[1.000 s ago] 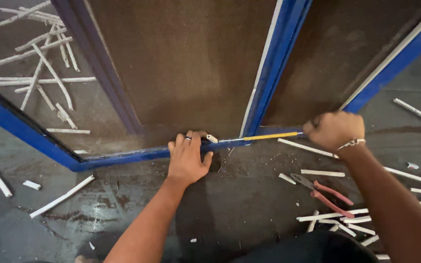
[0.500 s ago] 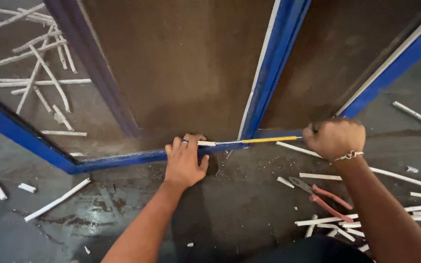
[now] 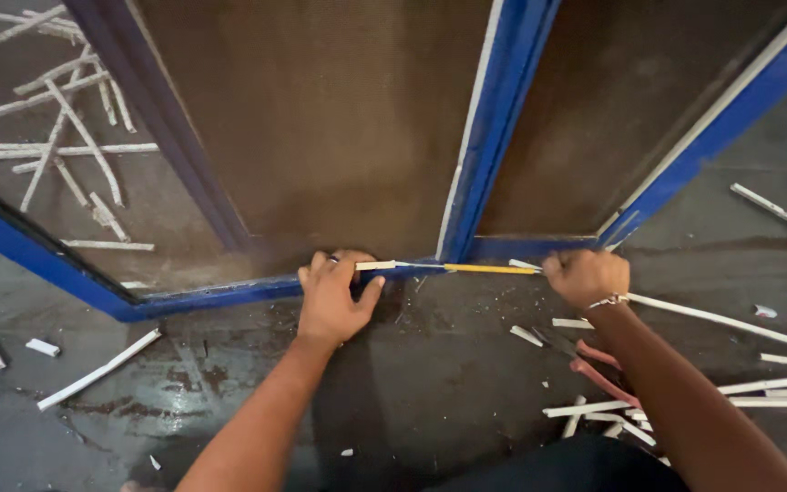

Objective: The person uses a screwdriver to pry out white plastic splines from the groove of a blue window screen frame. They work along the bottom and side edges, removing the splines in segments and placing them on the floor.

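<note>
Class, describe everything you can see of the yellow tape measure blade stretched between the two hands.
The tape measure blade is a thin yellow strip, drawn out straight and nearly level along the bottom rail of the blue frame. Its left end meets a short white strip by the left hand; its right end runs into the closed right hand. The case is hidden.

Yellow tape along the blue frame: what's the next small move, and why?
Probably press the left hand down firmly and draw the tape taut with the right hand. The tape spans both hands along the frame, so a steady end should keep it straight.
</note>
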A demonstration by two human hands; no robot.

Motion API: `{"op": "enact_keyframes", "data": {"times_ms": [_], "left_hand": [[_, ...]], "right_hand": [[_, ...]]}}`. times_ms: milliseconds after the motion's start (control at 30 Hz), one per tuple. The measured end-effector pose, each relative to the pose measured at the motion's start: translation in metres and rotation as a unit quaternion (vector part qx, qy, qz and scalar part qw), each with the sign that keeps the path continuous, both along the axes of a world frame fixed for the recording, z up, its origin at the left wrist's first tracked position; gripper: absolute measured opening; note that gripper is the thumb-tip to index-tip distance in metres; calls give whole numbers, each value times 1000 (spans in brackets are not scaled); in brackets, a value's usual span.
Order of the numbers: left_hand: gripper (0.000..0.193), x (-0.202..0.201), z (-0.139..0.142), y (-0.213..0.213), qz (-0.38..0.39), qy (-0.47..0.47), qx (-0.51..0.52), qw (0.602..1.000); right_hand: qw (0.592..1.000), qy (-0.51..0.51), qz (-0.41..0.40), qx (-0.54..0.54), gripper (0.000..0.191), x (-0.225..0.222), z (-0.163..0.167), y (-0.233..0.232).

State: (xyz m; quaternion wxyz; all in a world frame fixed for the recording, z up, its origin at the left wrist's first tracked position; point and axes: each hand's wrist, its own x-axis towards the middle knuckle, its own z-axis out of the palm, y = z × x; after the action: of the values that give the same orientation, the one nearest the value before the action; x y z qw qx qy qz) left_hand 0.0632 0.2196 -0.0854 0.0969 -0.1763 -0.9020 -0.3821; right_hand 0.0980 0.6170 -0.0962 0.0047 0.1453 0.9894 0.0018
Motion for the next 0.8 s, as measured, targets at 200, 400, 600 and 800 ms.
{"op": "enact_keyframes", "data": {"times_ms": [200,400,600,800], "left_hand": [[23,-3,-5,1,-2,-2,14,1000],[16,-3,-3,-7,-43,-22,11,999],[27,2,-1,-10,-82,-1,-75,994],[38,17,-6,11,-2,95,-115,989]], "right_hand": [[1000,13,17,14,41,6,2,-9],[989,-128,-42,-60,48,0,13,-2],[983,-175,-45,-32,52,5,39,14],[972,-221,-76,-13,56,41,82,-3]]}}
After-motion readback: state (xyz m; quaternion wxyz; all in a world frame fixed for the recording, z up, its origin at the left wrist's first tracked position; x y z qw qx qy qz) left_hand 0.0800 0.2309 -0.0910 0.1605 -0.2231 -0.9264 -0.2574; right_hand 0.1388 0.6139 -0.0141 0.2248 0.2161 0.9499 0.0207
